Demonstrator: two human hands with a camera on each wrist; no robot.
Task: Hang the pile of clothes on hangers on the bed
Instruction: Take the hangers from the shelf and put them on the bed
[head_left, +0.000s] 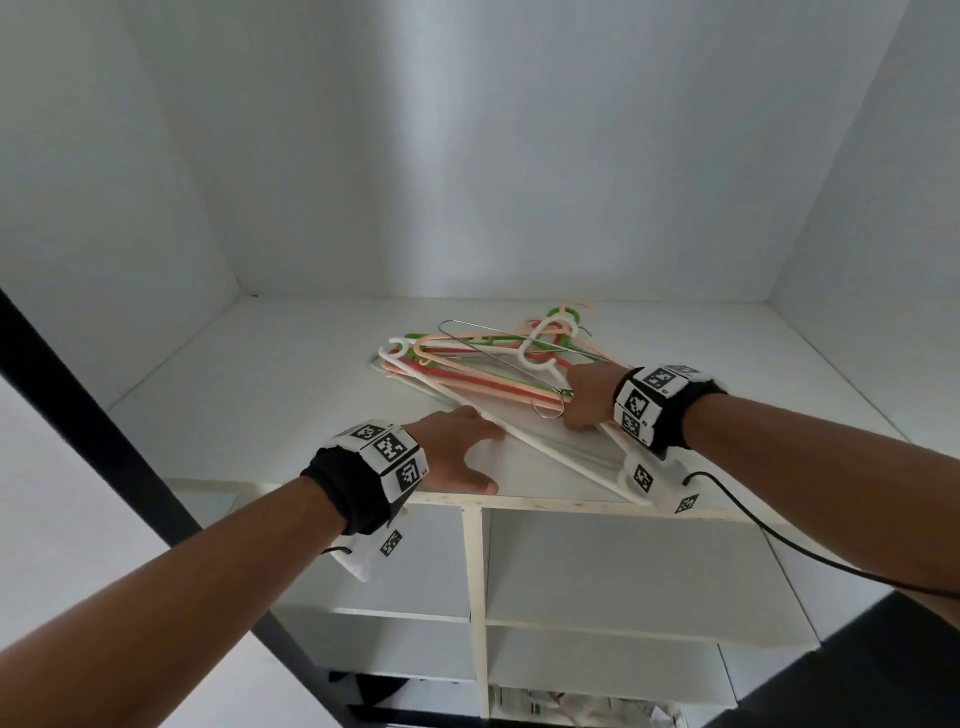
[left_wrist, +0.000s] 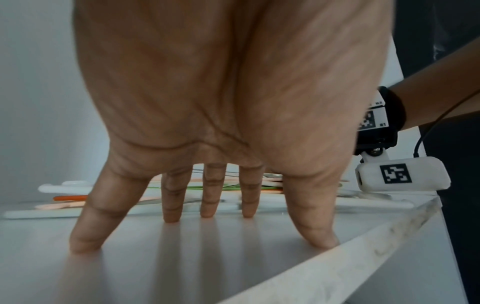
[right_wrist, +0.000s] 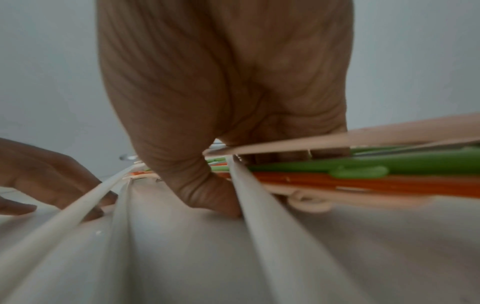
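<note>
While the left hand rests spread beside them, the right hand grips the hangers.

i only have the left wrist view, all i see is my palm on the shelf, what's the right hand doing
Observer: The right hand grips the hanger pile at its near-right corner.
Operator: which hangers are in that grip
Observer: The right wrist view shows green, orange and peach bars in the fingers, with the thumb down beside a white bar.
Operator: any clothes up here
Observer: None visible on the shelf; only hangers.
</note>
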